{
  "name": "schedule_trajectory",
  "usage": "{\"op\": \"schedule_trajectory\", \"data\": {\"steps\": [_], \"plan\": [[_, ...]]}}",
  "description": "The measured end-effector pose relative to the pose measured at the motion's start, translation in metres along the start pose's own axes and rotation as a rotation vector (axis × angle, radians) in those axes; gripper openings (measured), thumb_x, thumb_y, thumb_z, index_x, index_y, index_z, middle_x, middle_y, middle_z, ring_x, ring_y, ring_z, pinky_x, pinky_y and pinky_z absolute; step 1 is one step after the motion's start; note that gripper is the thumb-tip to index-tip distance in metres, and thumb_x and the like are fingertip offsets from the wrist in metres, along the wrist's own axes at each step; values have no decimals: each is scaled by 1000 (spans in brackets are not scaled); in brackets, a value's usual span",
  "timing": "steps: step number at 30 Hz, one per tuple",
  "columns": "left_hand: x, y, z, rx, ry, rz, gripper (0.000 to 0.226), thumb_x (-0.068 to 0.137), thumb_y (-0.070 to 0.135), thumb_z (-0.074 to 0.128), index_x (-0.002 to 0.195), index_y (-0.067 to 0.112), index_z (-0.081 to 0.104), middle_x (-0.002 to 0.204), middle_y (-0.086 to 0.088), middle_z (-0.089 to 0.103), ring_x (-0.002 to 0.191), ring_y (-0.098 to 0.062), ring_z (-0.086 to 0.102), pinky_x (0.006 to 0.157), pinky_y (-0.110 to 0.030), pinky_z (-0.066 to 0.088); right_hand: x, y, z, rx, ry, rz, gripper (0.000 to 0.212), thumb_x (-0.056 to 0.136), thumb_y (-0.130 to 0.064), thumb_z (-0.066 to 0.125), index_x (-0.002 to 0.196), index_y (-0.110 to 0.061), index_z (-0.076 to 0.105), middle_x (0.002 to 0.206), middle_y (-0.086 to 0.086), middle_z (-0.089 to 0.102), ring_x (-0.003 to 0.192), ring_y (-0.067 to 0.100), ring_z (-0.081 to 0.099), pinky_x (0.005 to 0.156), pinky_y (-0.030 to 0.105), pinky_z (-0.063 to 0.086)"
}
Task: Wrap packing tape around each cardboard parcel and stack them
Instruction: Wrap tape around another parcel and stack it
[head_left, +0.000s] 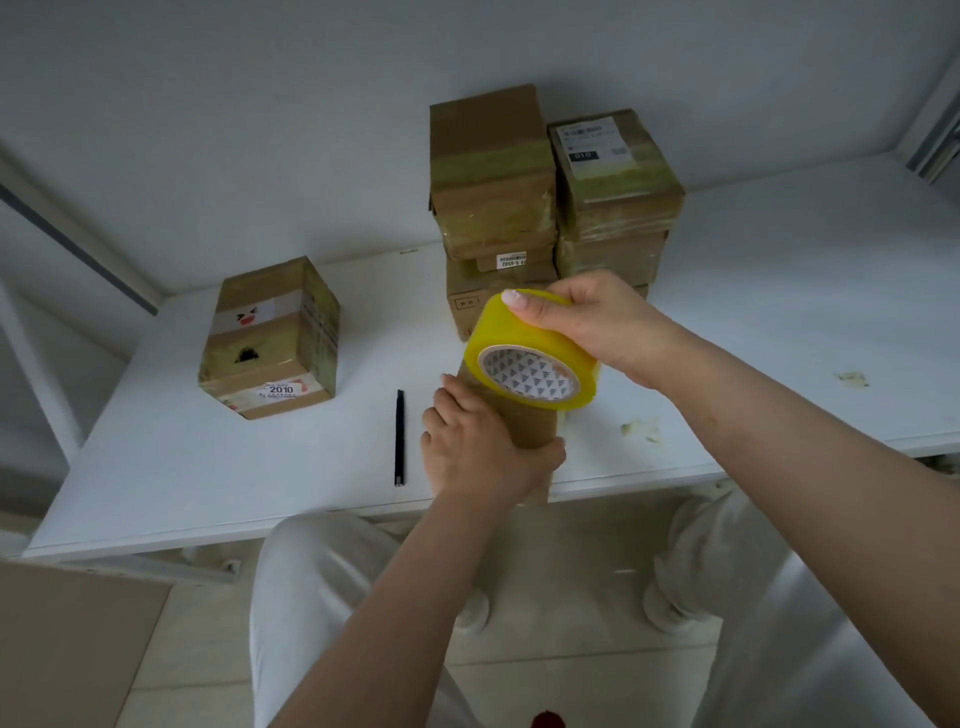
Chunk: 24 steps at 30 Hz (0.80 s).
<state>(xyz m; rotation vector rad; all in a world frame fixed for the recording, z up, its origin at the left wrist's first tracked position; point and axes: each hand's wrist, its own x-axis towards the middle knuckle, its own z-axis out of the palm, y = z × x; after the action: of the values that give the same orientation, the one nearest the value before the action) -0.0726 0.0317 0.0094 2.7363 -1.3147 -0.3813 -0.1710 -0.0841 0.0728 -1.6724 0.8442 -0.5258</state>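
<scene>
My left hand (480, 447) grips a brown cardboard parcel (519, 418) and holds it above the front edge of the white table (208, 467). My right hand (597, 322) grips a yellow roll of packing tape (530, 351) pressed against the parcel's upper end, which the roll hides. Behind them stand two stacks of taped cardboard parcels, a taller left one (493, 176) and a right one (615, 192). One taped parcel (270, 338) with a "2010" label sits alone at the table's left.
A black pen-like tool (399, 436) lies on the table just left of my left hand. Crumpled tape scraps (641, 430) lie at the front right, another scrap (852, 379) farther right. A wall rises behind the table. My legs are under the front edge.
</scene>
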Motion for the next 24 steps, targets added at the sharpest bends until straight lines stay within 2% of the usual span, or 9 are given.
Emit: {"op": "schedule_trajectory", "data": {"steps": [3, 6, 8, 12, 15, 18, 20, 22, 24], "plan": [[0, -2, 0, -10, -14, 15, 136, 66, 78, 60, 150, -3, -9, 153, -16, 20, 140, -33, 24, 113, -40, 27, -19, 11, -26, -20, 22, 53, 65, 60, -65, 65, 76, -2, 69, 65, 4, 70, 60, 13, 67, 58, 22, 50], [-2, 1, -2, -14, -17, 28, 135, 66, 78, 59, 150, -3, -10, 153, -16, 21, 140, -33, 24, 112, -40, 28, -34, 35, -45, -85, 51, 100, 79, 60, -66, 67, 86, 8, 66, 72, 19, 68, 64, 22, 65, 65, 31, 49], [-1, -1, -4, -42, -40, 17, 134, 68, 77, 60, 150, -1, -11, 153, -15, 21, 140, -34, 24, 112, -41, 29, -40, 56, -48, -172, 49, 156, 70, 69, -61, 70, 77, 8, 65, 65, 15, 62, 60, 22, 62, 63, 32, 47], [3, -4, -5, -72, -38, 33, 134, 67, 74, 64, 152, 3, -11, 155, -12, 19, 142, -33, 22, 113, -42, 27, -46, 96, -34, -118, 38, 282, 45, 79, -48, 71, 66, -6, 64, 59, 3, 59, 58, 16, 57, 60, 27, 45], [8, -7, -5, -96, -40, 61, 129, 67, 75, 64, 153, 14, -10, 154, -11, 19, 142, -34, 21, 112, -46, 28, -40, 108, -22, -94, 35, 287, 41, 83, -46, 70, 62, -13, 57, 57, -3, 53, 60, 14, 52, 60, 25, 41], [8, -7, -7, 21, -45, 76, 126, 66, 81, 57, 153, 20, -10, 161, -13, 1, 148, -37, 1, 114, -58, 18, -35, 109, -21, -84, 23, 284, 46, 82, -49, 70, 74, -4, 64, 72, 10, 60, 69, 19, 59, 66, 29, 46], [7, -1, -6, 130, -63, 93, 133, 63, 88, 53, 153, 16, -13, 160, -17, -16, 147, -39, -15, 115, -62, 9, -35, 111, -21, -94, 7, 278, 46, 81, -50, 70, 73, -6, 60, 71, 12, 55, 67, 20, 56, 65, 31, 44], [6, 5, -4, 138, -88, 102, 138, 60, 88, 56, 152, 14, -17, 160, -18, -18, 148, -40, -11, 115, -60, 13, -36, 112, -22, -120, -3, 285, 46, 81, -51, 70, 69, -9, 56, 69, 10, 51, 64, 19, 53, 63, 30, 42], [8, 2, -4, 44, -88, 95, 132, 64, 77, 65, 153, 21, -14, 161, -14, -4, 147, -39, 8, 111, -57, 25, -37, 109, -23, -117, -8, 291, 47, 80, -53, 70, 69, -9, 58, 70, 10, 54, 66, 19, 55, 65, 31, 43]]}}
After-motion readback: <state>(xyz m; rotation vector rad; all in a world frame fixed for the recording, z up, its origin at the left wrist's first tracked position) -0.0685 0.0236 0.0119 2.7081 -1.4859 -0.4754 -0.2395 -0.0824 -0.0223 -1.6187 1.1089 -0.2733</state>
